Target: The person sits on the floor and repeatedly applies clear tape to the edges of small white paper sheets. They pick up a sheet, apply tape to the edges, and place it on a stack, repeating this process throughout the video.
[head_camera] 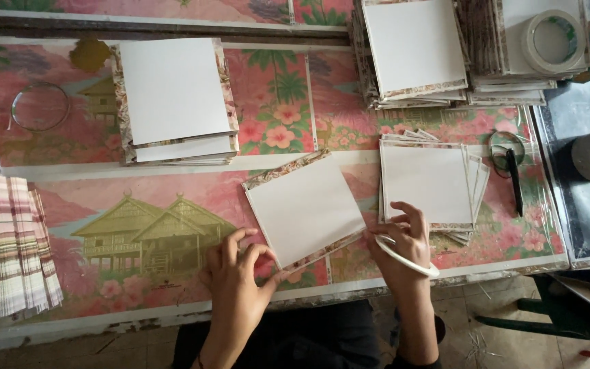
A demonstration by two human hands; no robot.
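Left hand [235, 277] rests open, fingertips touching the lower corner of the tilted white card [305, 208]. Right hand [404, 239] grips a white strip [404, 255] at the card's right corner. Card lies between both hands, edges diagonal to the table [172, 311].

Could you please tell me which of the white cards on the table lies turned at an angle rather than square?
The single card between the left hand and right hand; the stacked cards behind it lie square.
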